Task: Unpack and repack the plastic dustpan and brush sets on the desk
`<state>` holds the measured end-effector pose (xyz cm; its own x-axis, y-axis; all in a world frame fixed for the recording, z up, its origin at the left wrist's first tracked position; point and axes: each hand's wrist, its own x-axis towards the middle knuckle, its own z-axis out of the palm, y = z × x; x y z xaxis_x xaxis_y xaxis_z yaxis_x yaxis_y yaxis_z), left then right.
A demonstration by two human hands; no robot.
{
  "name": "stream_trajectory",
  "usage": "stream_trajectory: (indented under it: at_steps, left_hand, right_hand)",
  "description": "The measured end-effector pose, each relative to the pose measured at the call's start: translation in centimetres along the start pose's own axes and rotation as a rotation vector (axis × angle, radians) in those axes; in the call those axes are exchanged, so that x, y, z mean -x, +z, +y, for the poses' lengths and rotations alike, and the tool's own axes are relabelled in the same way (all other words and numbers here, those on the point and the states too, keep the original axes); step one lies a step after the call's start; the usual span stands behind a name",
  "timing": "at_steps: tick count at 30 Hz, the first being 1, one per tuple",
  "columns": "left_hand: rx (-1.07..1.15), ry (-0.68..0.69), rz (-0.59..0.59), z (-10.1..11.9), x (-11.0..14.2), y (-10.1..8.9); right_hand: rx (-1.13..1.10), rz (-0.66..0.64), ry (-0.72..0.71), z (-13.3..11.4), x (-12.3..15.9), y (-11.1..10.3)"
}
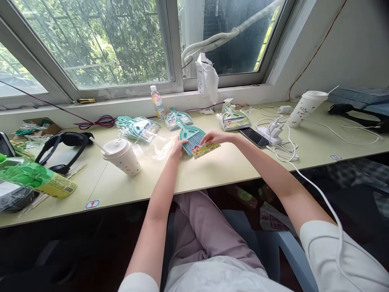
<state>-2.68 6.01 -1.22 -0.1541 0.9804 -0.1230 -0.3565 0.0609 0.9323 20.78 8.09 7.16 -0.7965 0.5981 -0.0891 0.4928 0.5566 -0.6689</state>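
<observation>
A small teal brush and dustpan set [191,137] with blue bristles and a yellow printed label [206,150] lies on the pale desk [212,170] in front of me. My left hand [176,148] grips its left edge, next to a clear plastic bag [158,149]. My right hand [214,138] pinches its right side just above the label. A pile of the same teal sets [137,126] lies behind to the left, another set [178,117] sits near the window sill, and a bagged pile [233,119] rests to the right.
A white paper cup with a straw [122,156] stands left of my hands, a second cup [306,107] at the right. A phone [254,137], white charger and cables [277,134], a small bottle [158,102], black headgear [65,147] and a green packet [36,178] also sit on the desk.
</observation>
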Motion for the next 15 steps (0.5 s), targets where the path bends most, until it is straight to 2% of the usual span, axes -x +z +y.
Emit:
stream_trajectory:
  at_steps: [5, 8, 10, 11, 13, 15]
  left_hand:
    - [-0.035, 0.009, -0.178, 0.2, 0.5, 0.1]
    - [-0.07, 0.062, -0.255, 0.1, 0.6, 0.1]
    - [-0.058, 0.093, -0.244, -0.1, 0.5, 0.1]
    - [-0.047, 0.102, -0.224, -0.2, 0.3, 0.1]
    - [-0.021, 0.118, -0.16, -0.3, -0.1, 0.1]
    - [0.015, 0.153, -0.094, -0.3, -0.4, 0.1]
  right_hand:
    - [0.232, 0.095, 0.073, 0.1, -5.1, 0.3]
    - [0.303, 0.142, 0.072, 0.7, -5.7, 0.7]
    - [0.392, 0.237, 0.061, 1.0, -5.2, 1.4]
    - [0.429, 0.331, 0.058, 1.1, -4.9, 1.9]
    - [0.407, 0.641, 0.081, 1.5, -4.2, 3.6]
    - [0.166, 1.008, 0.168, 1.9, -4.1, 5.7]
